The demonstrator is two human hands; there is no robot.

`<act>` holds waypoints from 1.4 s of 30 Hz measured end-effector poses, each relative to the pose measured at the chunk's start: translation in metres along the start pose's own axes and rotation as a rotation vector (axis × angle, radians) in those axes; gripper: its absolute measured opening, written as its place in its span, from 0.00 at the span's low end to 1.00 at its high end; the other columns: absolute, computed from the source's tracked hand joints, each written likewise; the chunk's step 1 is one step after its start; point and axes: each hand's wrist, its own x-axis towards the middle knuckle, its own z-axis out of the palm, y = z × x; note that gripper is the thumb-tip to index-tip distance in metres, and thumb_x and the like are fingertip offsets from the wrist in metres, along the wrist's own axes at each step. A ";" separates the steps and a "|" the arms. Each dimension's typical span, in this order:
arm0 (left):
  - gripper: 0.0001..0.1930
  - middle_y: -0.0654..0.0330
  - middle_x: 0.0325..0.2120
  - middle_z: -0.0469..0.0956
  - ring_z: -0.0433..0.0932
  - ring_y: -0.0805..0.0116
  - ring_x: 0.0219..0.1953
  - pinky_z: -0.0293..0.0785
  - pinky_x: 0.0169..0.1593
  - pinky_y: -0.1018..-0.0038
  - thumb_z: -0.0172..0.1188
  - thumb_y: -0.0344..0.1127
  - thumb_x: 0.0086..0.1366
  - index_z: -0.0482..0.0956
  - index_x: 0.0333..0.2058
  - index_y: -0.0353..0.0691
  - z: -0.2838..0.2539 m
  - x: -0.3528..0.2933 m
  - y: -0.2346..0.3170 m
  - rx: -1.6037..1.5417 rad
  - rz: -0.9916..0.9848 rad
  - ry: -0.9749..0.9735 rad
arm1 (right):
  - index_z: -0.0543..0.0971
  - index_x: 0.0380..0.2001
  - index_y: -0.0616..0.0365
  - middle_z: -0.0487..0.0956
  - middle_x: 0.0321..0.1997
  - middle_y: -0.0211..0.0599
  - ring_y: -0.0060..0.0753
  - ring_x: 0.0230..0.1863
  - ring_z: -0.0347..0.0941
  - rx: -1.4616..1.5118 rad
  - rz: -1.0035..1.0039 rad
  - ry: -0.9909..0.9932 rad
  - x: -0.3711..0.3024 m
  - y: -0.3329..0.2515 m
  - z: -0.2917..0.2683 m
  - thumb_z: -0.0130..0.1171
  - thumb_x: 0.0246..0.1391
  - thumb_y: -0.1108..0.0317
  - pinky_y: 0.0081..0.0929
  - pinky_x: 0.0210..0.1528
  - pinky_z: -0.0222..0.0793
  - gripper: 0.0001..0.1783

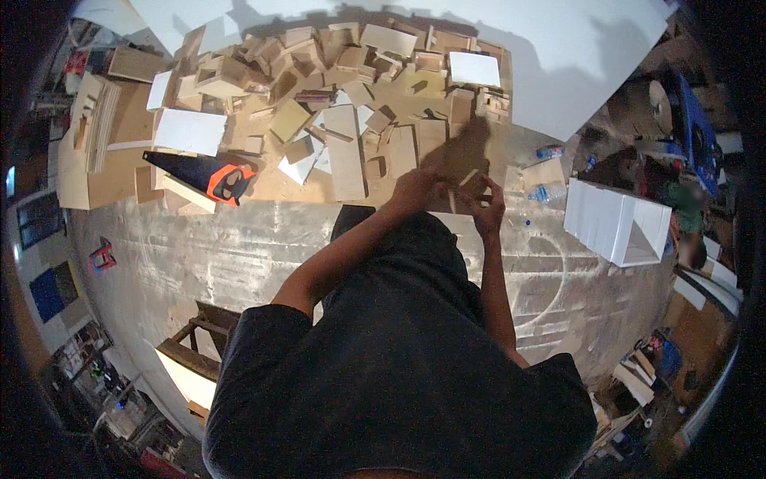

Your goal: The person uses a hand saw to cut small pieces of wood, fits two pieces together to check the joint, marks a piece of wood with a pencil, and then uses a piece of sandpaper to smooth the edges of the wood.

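My left hand [416, 190] is closed, fingertips low over the near edge of a heap of wood offcuts; what it pinches, if anything, is too small to tell. Just to its right, my right hand [488, 211] has thumb and fingers bent together around a small pale wooden piece [469, 178]. A thin light strip [452, 199] shows between the two hands. Left of my left hand lies a long flat board [345, 152]. Farther left, a handsaw [227, 182] with an orange and black handle rests against the offcuts.
A large white sheet [590, 80] lies at the far right. Plastic bottles [546, 193] and a white open box [618, 222] stand on the floor [239, 255] to the right, with another person [688, 211] beyond. A wooden frame [199, 343] is at lower left.
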 end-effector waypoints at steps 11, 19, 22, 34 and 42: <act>0.22 0.58 0.45 0.76 0.77 0.67 0.44 0.77 0.45 0.70 0.55 0.43 0.68 0.69 0.57 0.38 -0.105 -0.115 -0.021 -1.442 -0.507 0.146 | 0.75 0.54 0.55 0.74 0.54 0.39 0.33 0.49 0.73 0.145 -0.409 -0.824 0.016 -0.170 0.094 0.77 0.35 0.57 0.30 0.47 0.73 0.40; 0.21 0.55 0.45 0.77 0.78 0.64 0.45 0.76 0.47 0.66 0.56 0.38 0.66 0.69 0.55 0.34 -0.150 -0.178 -0.063 -1.636 -0.516 0.492 | 0.71 0.57 0.61 0.73 0.58 0.47 0.45 0.55 0.71 -0.053 -0.504 -1.034 0.004 -0.193 0.186 0.74 0.39 0.59 0.36 0.56 0.68 0.40; 0.21 0.55 0.46 0.76 0.78 0.62 0.46 0.77 0.47 0.65 0.54 0.38 0.67 0.69 0.54 0.34 -0.179 -0.201 -0.085 -1.702 -0.516 0.628 | 0.71 0.56 0.60 0.72 0.57 0.50 0.53 0.58 0.68 -0.309 -0.607 -0.868 0.005 -0.193 0.225 0.72 0.41 0.61 0.40 0.63 0.62 0.38; 0.21 0.65 0.45 0.78 0.76 0.73 0.45 0.72 0.46 0.72 0.58 0.45 0.65 0.74 0.52 0.39 -0.249 -0.268 -0.184 -1.521 -0.560 0.549 | 0.70 0.57 0.48 0.66 0.63 0.40 0.49 0.64 0.62 -0.539 -0.719 -0.726 0.026 -0.217 0.345 0.68 0.41 0.62 0.49 0.61 0.61 0.36; 0.19 0.64 0.42 0.78 0.76 0.72 0.44 0.70 0.46 0.71 0.60 0.44 0.64 0.76 0.49 0.40 -0.280 -0.260 -0.202 -1.437 -0.605 0.458 | 0.70 0.55 0.55 0.71 0.58 0.50 0.53 0.60 0.65 -0.580 -0.668 -0.370 0.005 -0.202 0.351 0.68 0.41 0.56 0.44 0.61 0.62 0.37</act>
